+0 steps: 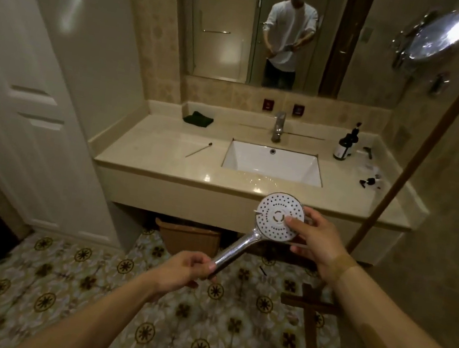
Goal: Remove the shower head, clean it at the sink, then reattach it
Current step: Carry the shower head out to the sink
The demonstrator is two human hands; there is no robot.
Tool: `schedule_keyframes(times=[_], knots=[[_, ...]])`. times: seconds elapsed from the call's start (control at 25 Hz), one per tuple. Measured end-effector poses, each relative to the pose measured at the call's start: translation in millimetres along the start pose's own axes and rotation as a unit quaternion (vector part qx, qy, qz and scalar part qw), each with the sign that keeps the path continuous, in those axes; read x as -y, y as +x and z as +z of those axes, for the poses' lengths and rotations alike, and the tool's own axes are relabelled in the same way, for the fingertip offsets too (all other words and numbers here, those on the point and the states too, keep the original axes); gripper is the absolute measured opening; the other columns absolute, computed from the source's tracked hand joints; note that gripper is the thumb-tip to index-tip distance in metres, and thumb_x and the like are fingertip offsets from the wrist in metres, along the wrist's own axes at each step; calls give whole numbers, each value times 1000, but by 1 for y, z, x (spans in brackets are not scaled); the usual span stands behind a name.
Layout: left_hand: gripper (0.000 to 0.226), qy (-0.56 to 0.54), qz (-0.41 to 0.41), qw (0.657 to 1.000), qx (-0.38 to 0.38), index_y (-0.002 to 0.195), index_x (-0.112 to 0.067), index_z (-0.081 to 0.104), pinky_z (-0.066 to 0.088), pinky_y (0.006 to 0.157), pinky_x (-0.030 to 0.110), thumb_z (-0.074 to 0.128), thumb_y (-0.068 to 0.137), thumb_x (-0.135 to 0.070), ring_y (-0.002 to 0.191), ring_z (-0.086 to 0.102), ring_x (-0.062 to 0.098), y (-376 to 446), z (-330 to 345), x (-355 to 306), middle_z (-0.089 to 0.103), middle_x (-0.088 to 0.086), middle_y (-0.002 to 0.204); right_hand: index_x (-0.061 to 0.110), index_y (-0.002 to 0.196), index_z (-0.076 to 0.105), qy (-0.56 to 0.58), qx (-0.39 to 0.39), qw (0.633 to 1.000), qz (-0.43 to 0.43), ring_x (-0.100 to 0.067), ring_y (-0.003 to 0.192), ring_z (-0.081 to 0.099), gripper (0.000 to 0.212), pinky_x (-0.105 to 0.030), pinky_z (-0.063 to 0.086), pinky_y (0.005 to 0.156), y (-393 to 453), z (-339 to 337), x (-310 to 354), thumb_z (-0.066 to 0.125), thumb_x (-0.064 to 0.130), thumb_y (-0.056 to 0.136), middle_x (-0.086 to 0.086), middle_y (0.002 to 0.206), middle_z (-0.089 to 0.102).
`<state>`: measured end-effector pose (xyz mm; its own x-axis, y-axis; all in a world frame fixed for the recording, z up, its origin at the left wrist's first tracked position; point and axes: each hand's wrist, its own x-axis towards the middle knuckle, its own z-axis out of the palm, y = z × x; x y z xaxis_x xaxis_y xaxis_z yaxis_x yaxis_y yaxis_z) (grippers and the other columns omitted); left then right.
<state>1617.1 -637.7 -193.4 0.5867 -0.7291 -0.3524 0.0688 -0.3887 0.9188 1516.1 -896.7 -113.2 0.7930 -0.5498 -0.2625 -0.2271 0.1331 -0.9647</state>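
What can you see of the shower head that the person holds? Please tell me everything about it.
The shower head is detached, with no hose visible on it. It has a round pale face plate dotted with small spray holes around a central ring, and a shiny chrome-looking handle running down-left. It is held in the air in front of the vanity, face toward the camera. The left hand grips the handle's end; the right hand holds the head's rim, thumb on the face.
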Motion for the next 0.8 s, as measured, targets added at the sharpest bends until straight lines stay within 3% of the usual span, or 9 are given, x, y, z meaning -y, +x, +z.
schedule_keyframes(times=[0.16,0.32,0.44,0.6,0.68,0.8], knots=[[22,-3,12,1000,-17,89,-20,65,45,75,26,62,83,-41,79,60,2,66,-21,-28,72,-8,84,21,120,64,16,-1,1000,0,-21,91,67,37,-27,51,54,75,-2,25,74,19,84,-4,109,71],[28,-17,49,998,-20,86,-20,66,44,77,30,59,83,-48,84,59,11,126,-39,-42,69,-4,86,25,118,65,82,-4,997,11,-18,93,64,37,-30,47,66,140,10,37,75,20,83,-2,107,73],[41,-52,77,996,-1,84,-5,66,43,73,35,62,84,-46,78,54,22,177,-54,-51,66,6,85,28,126,58,129,3,992,16,-16,85,61,44,-28,44,63,189,30,37,72,19,85,-3,110,70],[21,-60,76,995,16,80,-11,65,40,58,20,63,90,-30,61,53,5,244,-75,-61,65,-6,70,43,130,45,142,-15,989,29,-26,109,61,56,-41,53,80,260,55,42,72,21,86,-1,124,61],[17,-64,77,994,33,84,-13,64,42,61,18,63,87,-30,64,55,0,283,-96,-64,66,-13,68,45,133,39,150,-6,987,51,-32,111,62,62,-52,55,87,300,69,48,71,18,87,-3,125,58],[32,-39,73,996,27,96,-3,62,45,68,22,65,82,-31,73,58,4,344,-132,-70,69,-10,74,42,138,32,153,-22,985,70,-36,108,64,66,-56,57,82,356,92,60,68,15,90,-7,128,56]])
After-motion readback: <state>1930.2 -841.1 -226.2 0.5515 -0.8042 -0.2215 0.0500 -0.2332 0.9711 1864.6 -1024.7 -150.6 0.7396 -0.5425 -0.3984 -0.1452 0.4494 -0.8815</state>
